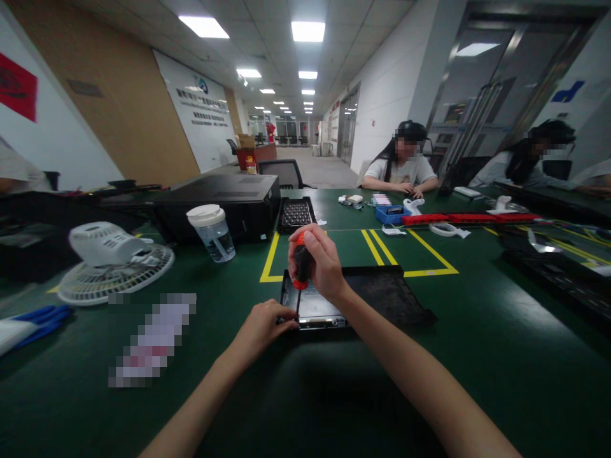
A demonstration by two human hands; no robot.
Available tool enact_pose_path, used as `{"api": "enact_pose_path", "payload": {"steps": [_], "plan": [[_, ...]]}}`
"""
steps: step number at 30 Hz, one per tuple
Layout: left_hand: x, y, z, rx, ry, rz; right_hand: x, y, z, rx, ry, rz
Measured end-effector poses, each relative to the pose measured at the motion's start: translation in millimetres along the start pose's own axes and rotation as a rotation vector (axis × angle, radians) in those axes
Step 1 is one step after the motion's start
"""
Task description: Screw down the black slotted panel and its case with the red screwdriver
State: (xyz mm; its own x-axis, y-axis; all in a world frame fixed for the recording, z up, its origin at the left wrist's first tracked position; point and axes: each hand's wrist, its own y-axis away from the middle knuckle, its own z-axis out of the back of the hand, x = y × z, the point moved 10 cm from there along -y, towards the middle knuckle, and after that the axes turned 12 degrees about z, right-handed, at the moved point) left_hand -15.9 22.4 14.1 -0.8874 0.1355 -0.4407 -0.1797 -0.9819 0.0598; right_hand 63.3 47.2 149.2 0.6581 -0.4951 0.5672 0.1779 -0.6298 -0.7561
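My right hand (321,262) is wrapped round the red and black handle of a screwdriver (301,259), held upright. Its shaft points down at the near left corner of a flat silver panel (315,305), which lies in a black tray-like case (389,296). Beside the screwdriver's tip, my left hand (270,320) has its thumb and forefinger closed together at that corner. Whatever lies between those fingertips is too small to make out. The front strip of the panel shows a connector-like part (322,322).
Left on the green table (229,401) are a white fan (119,257), a lidded plastic cup (212,235), a blurred-out flat object (155,340) and a large black box (219,200). Farther off stand a black tray (296,214) and a blue bin (391,213). Two people sit at right.
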Motion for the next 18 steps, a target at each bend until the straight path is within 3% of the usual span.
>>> {"api": "enact_pose_path", "payload": {"steps": [10, 18], "plan": [[-10.2, 4.3, 6.3, 0.007, 0.005, -0.018, -2.0, -0.3, -0.4, 0.007, 0.0, -0.001], [-11.3, 4.3, 0.7, -0.012, -0.046, -0.073, -0.1, -0.8, 0.1, 0.0, -0.005, 0.007]]}}
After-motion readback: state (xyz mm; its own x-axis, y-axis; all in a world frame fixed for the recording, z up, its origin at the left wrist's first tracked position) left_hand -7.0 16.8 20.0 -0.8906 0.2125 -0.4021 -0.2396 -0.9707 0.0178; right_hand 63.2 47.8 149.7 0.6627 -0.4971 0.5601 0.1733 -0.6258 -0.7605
